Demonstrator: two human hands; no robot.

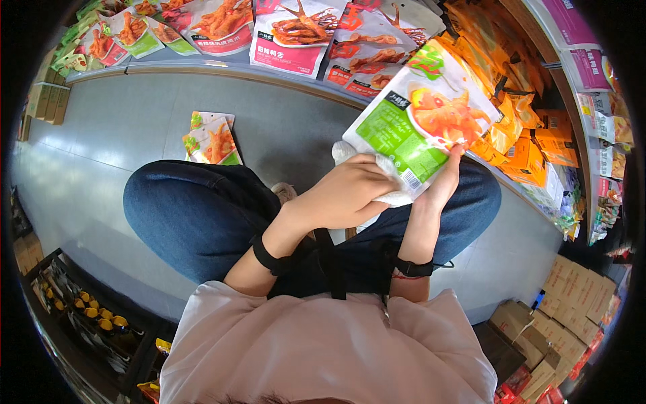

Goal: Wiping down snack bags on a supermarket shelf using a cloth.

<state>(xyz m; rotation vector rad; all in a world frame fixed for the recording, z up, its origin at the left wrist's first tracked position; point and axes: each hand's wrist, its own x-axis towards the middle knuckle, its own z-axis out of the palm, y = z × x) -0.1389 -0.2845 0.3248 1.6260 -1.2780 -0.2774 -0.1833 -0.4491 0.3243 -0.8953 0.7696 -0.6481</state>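
Observation:
A large green-and-white snack pouch [383,126] with a picture of chicken feet is tilted up above my right knee. My right hand [441,182] grips it by its lower right edge, thumb on the front. In my left hand [348,189] is a white cloth [398,198], pressed against the lower left edge of the pouch. Parts of the cloth show on both sides of that hand; its fingertips are hidden. Two similar pouches [219,141] lie overlapping on the grey floor beyond my left knee.
A low shelf [237,70] curves along the front, bearing pink-and-white pouches [295,38] and orange packets [504,121]. Cardboard boxes [575,293] are stacked at the lower right. A dark rack [91,323] with packaged goods stands at the lower left. Grey floor [121,116] surrounds my legs.

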